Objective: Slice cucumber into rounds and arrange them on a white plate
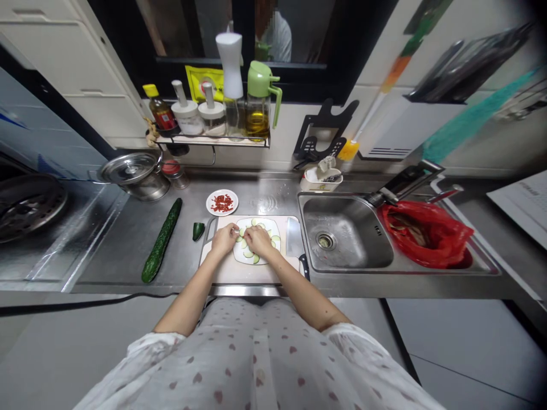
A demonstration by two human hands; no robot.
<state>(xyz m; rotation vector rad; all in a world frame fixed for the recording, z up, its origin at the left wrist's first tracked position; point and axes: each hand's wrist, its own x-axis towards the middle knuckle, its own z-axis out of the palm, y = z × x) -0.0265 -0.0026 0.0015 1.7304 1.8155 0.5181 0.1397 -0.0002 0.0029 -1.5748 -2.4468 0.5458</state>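
A white square plate (245, 260) lies on a pale cutting board (226, 275), with several thin cucumber slices (276, 241) spread over it. My left hand (224, 239) is at the plate's left edge, its fingers closed in a pinch; what lies between them is too small to make out. Over the middle of the plate, my right hand (258, 240) has its fingers together, fingertips down at a cucumber slice. A cleaver (294, 238) rests along the board's right side, its black handle towards me. Left of the board lies a short cucumber end (198, 230).
A whole cucumber (162, 240) lies farther left. Behind the board stands a small plate (209, 204) of chopped red pieces. To the right are the sink (342, 239) and a red plastic bag (444, 236). A condiment rack (213, 140) hangs above the counter; a lidded pot (147, 185) stands back left.
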